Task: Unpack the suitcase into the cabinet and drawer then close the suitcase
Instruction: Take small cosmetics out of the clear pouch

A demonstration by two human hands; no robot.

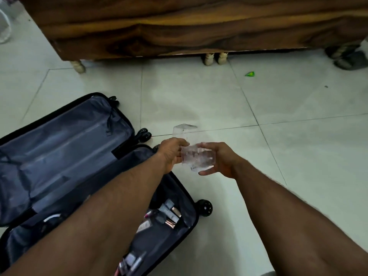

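A black suitcase (65, 156) lies open on the floor at the left, its grey lining showing. Small cosmetics tubes and bottles (169, 214) lie in its nearer half, partly hidden by my left forearm. Above the tiles to the right of the suitcase, both hands hold a clear plastic pouch (196, 158). My left hand (171, 152) pinches its left edge, and a clear flap sticks up beyond it. My right hand (217, 160) cups the pouch from the right, thumb underneath. The pouch is blurred and I cannot make out what is inside.
A dark wooden cabinet (199, 26) on short turned legs spans the top. A green scrap (250, 73) lies on the pale floor tiles. A grey slipper (350, 59) sits under the cabinet's right end. A white object (4, 26) shows at the top left.
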